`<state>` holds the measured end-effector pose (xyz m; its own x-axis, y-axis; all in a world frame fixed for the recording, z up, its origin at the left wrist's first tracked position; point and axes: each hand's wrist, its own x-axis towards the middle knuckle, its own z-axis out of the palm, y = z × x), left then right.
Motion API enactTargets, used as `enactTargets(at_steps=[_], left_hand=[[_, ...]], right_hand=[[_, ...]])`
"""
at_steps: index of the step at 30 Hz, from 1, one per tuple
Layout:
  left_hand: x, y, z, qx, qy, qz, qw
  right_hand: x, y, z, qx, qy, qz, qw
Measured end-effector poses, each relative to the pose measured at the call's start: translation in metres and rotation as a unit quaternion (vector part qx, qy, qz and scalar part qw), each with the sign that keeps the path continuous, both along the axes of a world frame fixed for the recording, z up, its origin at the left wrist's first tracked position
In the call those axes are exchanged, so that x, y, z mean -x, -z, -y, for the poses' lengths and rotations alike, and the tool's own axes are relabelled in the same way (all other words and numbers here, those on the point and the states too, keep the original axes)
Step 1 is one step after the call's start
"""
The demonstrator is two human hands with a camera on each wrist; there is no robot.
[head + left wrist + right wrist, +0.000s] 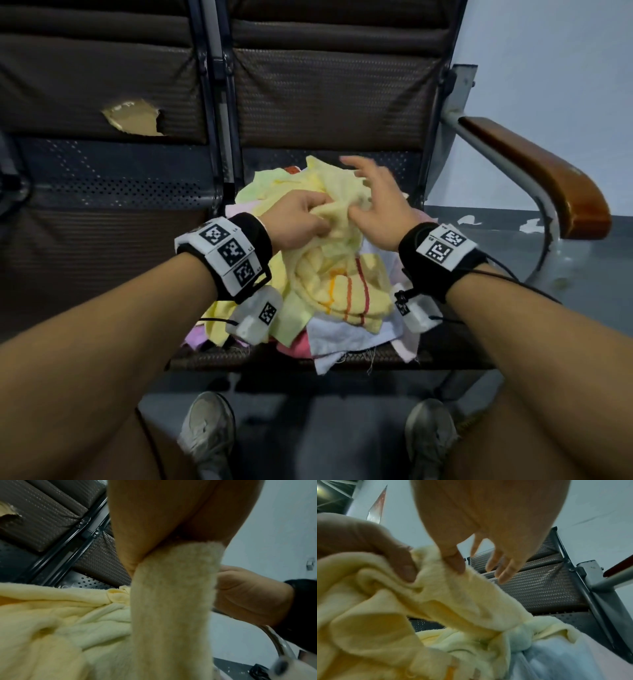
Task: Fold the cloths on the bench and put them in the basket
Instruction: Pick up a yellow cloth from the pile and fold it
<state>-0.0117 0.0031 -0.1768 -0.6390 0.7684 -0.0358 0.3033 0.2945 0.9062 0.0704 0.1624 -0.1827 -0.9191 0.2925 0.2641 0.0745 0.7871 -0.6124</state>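
Note:
A heap of cloths [342, 294] lies on the right-hand seat of the bench [102, 260]: pale yellow ones, one with orange and red stripes, plus white and pink pieces. My left hand [298, 219] grips a bunched pale yellow cloth [342, 236] and holds it above the heap. Seen from the left wrist, the cloth [171, 601] hangs down from the left hand [154, 520]. My right hand [370, 202] is beside it with fingers spread, and only its thumb touches the cloth. The right wrist view shows the right hand [488, 513] and the cloth [453, 595]. No basket is in view.
The bench's wooden armrest [534, 171] curves down on the right of the heap. The left seat's backrest has a torn patch [133, 118]. My shoes [205, 428] stand on the grey floor in front of the seat edge.

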Motion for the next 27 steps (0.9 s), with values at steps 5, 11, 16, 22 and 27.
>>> enactTargets(at_steps=[5, 11, 16, 22, 27], left_hand=[[0.007, 0.007, 0.016, 0.033, -0.071, -0.104, 0.991], [0.029, 0.006, 0.028, 0.09, -0.231, -0.12, 0.961], [0.035, -0.007, 0.028, -0.054, -0.346, 0.172, 0.921], [0.035, -0.008, 0.026, -0.137, -0.307, 0.283, 0.898], [0.031, 0.0, 0.023, -0.059, -0.173, 0.245, 0.952]], right_hand=[[0.005, 0.011, -0.006, -0.14, -0.05, 0.089, 0.985], [0.0, -0.011, -0.012, -0.155, 0.006, -0.062, 0.986], [-0.015, -0.01, -0.006, -0.081, -0.068, 0.015, 0.994], [-0.019, -0.009, -0.012, -0.227, 0.0, 0.114, 0.967], [-0.026, -0.006, -0.004, -0.095, -0.05, 0.087, 0.99]])
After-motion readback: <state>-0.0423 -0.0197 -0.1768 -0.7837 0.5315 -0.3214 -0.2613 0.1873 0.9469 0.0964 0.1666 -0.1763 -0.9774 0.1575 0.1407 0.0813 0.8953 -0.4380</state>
